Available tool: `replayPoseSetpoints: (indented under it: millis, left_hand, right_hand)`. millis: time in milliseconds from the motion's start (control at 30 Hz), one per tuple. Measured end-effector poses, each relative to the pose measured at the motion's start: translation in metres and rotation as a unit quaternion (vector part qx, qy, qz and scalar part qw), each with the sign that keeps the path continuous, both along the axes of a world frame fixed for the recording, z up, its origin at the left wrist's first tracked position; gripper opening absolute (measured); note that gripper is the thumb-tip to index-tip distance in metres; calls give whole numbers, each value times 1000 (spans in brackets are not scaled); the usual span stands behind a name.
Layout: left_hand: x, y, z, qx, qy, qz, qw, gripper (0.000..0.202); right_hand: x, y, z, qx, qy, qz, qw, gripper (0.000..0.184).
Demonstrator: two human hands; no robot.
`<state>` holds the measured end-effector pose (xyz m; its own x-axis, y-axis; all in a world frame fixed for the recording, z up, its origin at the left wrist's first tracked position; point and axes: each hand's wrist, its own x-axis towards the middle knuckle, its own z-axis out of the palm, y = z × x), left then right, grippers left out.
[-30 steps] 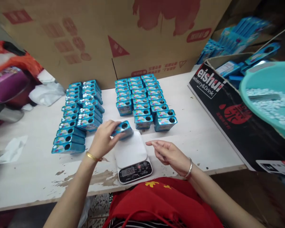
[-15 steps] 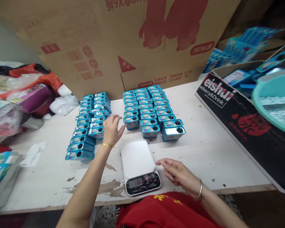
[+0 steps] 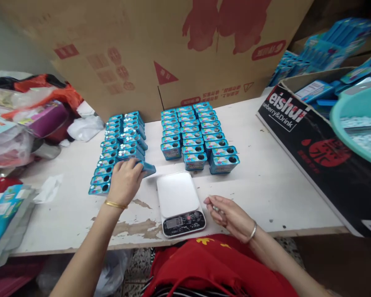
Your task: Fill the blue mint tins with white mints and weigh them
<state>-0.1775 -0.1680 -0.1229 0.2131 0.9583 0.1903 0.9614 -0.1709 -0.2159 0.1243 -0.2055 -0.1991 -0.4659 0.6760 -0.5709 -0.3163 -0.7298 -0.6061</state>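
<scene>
My left hand (image 3: 125, 181) grips a small blue tin (image 3: 147, 168) at the near end of the left group of tins. That tin is tilted, and my fingers cover much of it. To the right of the white kitchen scale (image 3: 177, 194), my right hand (image 3: 230, 216) is half curled, palm turned inward. A few small white tablets (image 3: 216, 209) show among its fingers. The scale's platform is bare and its display is lit. Rows of blue tins with round dark openings (image 3: 194, 138) stand behind the scale; several tins (image 3: 111, 152) at left carry white tablets on top.
A large cardboard box (image 3: 126, 49) walls off the back. At right are a black carton (image 3: 303, 152) with blue tins and a turquoise basin (image 3: 355, 136) of white tablets. Plastic bags (image 3: 9, 140) and flattened blue packaging (image 3: 6, 218) crowd the left.
My left hand has come nearer and leftward, and now grips a tin that it was not holding before. My right hand stays beside the scale, its fingers turned so that the tablets show.
</scene>
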Motion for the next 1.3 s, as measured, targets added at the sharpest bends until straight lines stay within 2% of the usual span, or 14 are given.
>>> replayPoseSetpoints:
  millis: [67, 133, 233, 333, 433, 533, 633, 733, 867, 1033, 1200, 1300]
  left_hand:
    - [28, -9, 14, -57, -3, -45, 997, 18]
    - [56, -16, 20, -105, -3, -86, 991, 18]
    - [89, -19, 15, -154, 12, -132, 979, 15]
    - [104, -17, 8, -173, 24, -154, 972, 13]
    - [99, -15, 13, -158, -18, -169, 973, 16]
    - [79, -18, 25, -111, -134, -181, 968, 27]
    - [53, -27, 32, -42, -240, -130, 961, 27]
    - [28, -43, 26, 13, -281, -62, 958, 20]
    - [10, -64, 8, 22, -314, -20, 949, 16]
    - [9, -76, -8, 26, -332, -25, 943, 15]
    - [18, -71, -8, 26, -345, -67, 936, 16]
    - [25, -65, -6, 6, -355, -97, 930, 18]
  right_hand:
    - [5, 0, -4, -20, 7, -57, 998, 40]
    - [11, -1, -8, -40, 12, -88, 995, 32]
    - [17, -4, -10, -60, 16, -99, 993, 22]
    - [21, -7, -9, -64, 13, -99, 993, 22]
    - [25, -7, -7, -59, 5, -89, 994, 21]
    - [28, -8, -6, -55, -8, -65, 996, 25]
    - [30, -9, -5, -44, -37, -44, 997, 34]
    - [29, -9, -1, 0, -76, -26, 997, 38]
    - [23, -3, 7, 62, -112, -5, 992, 41]
    - [13, 10, 26, 135, -149, 33, 979, 38]
    - [0, 26, 54, 246, -179, 54, 951, 34]
    - [-13, 38, 69, 327, -188, 73, 923, 28]
